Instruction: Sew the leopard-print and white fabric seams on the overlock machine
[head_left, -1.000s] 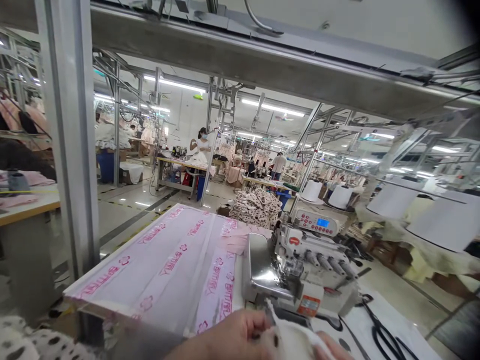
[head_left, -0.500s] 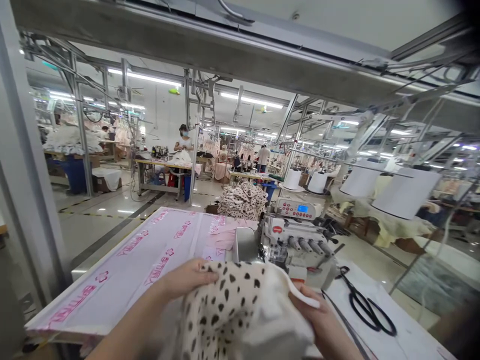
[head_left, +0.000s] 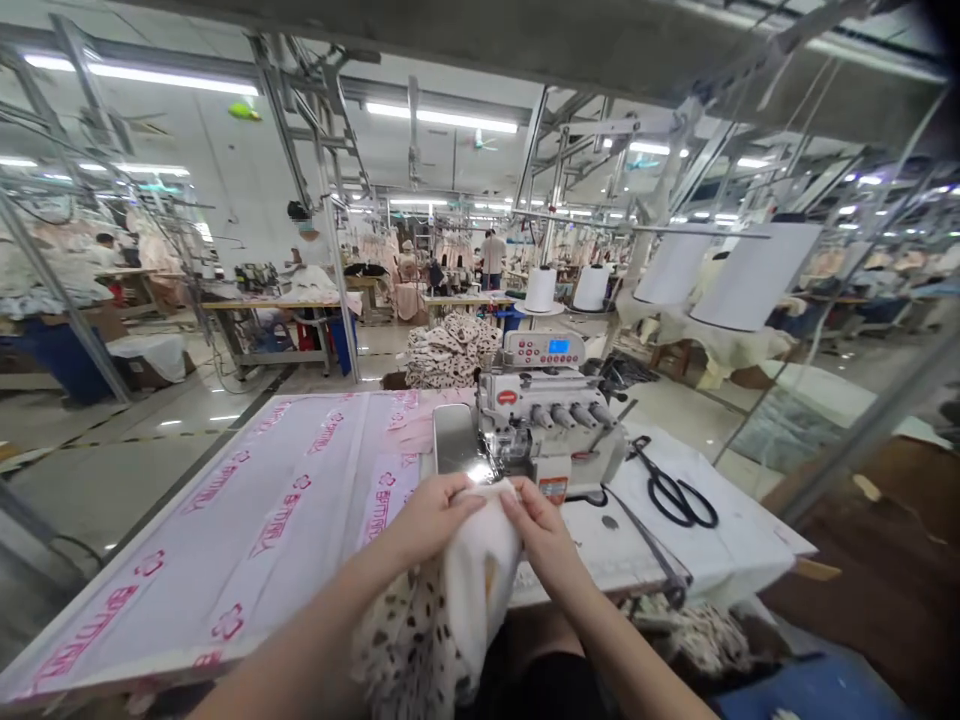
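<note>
- Your left hand [head_left: 439, 510] pinches the top edge of a cloth [head_left: 480, 560] between thumb and fingers.
- Your right hand [head_left: 536, 515] pinches the same edge just beside it — thumb on the near side, fingers curled behind.
- You have the cloth up in front of the sewing machine [head_left: 547, 410], close to its shiny metal cover [head_left: 454, 440]; whether it touches the machine, you cannot tell from here.
- Its white face shows between your hands, and the dark-spotted part hangs below, under your left forearm, a little blurred.
- Right of the machine, black scissors [head_left: 666, 500] lie on a white sheet [head_left: 739, 515].
- On your left spreads a pale covering [head_left: 300, 540] printed with pink lettering and flowers.
- Pink fabric [head_left: 412, 425] lies at its far end, beside the metal cover.
- Behind the machine rises a heap of spotted fabric [head_left: 450, 350] — well apart from your hands.
- White thread cones [head_left: 757, 275] stand beyond, to the right.
</note>
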